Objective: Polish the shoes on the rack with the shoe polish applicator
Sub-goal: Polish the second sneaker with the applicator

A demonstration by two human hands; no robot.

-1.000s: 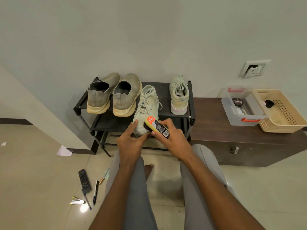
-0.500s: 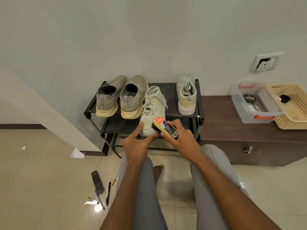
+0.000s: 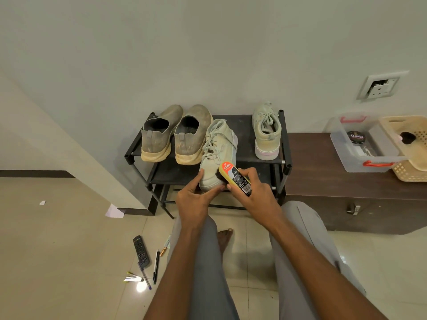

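Observation:
A black shoe rack (image 3: 286,144) stands against the wall. On its top shelf sit two grey-brown slip-on shoes (image 3: 157,137) (image 3: 190,135) and two pale green lace-up sneakers. The nearer sneaker (image 3: 217,148) juts over the front edge, toe toward me. My left hand (image 3: 196,199) grips its toe, thumb on the left side. My right hand (image 3: 254,199) holds the yellow shoe polish applicator (image 3: 234,177), dark sponge pressed against the toe's right side. The second sneaker (image 3: 265,132) stands at the shelf's right end.
A dark wooden bench (image 3: 323,176) to the right carries a clear plastic box (image 3: 353,158) with a polish tin (image 3: 355,136) and a cream basket (image 3: 409,174). A remote (image 3: 141,250) and pens (image 3: 156,265) lie on the tiled floor beside my knees.
The view has drifted slightly. Both hands stay on the near sneaker's toe, with the applicator shifting only a little against it.

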